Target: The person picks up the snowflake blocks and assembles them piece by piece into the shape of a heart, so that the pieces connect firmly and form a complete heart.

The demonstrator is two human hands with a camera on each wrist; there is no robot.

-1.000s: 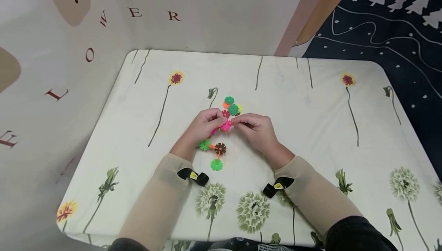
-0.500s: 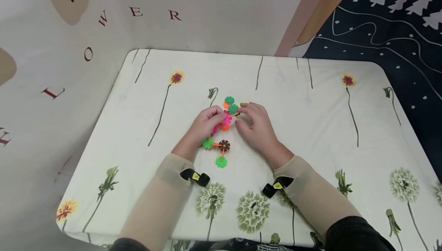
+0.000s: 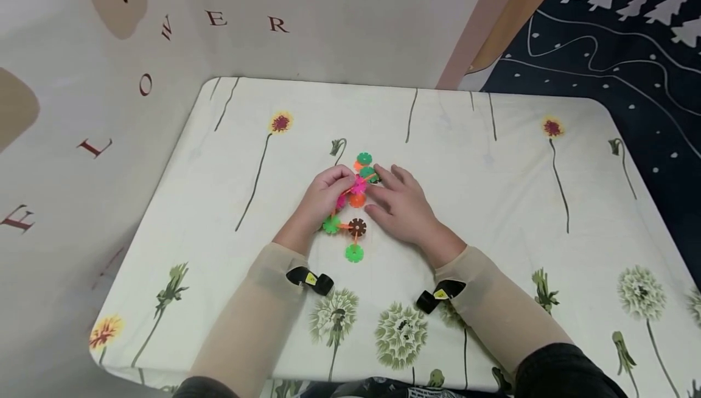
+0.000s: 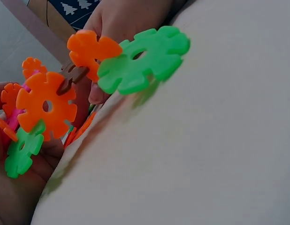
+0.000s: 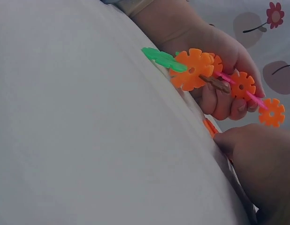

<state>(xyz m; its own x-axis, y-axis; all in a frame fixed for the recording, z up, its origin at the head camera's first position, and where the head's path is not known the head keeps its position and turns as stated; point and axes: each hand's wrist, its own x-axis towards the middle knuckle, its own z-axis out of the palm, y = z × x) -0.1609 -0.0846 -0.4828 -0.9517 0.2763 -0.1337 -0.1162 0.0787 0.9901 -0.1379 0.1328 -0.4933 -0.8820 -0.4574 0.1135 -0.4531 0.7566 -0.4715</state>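
My left hand (image 3: 328,190) grips a chain of slotted snowflake discs, its fingers curled round the pink and orange part in the right wrist view. The chain hangs toward me through a green disc (image 3: 331,224) and a brown disc (image 3: 357,227) to a bright green end disc (image 4: 140,58). An orange disc (image 5: 271,112) stands at its other end. My right hand (image 3: 402,206) is beside the chain, fingers fairly straight and spread, fingertips near a teal-green disc (image 3: 369,173) in a small group of discs. No disc shows pinched in it.
Another green disc (image 3: 364,159) lies at the far end of the small group, beside orange pieces. The white tablecloth (image 3: 482,191) has printed flowers. A pale wall hanging (image 3: 350,33) rises behind the table, with dark printed cloth (image 3: 630,75) to the right.
My right hand leaves the pinch at the chain and its fingers spread beside the small group of discs. The chain's lower end swings slightly right and away from me, still in my left hand.
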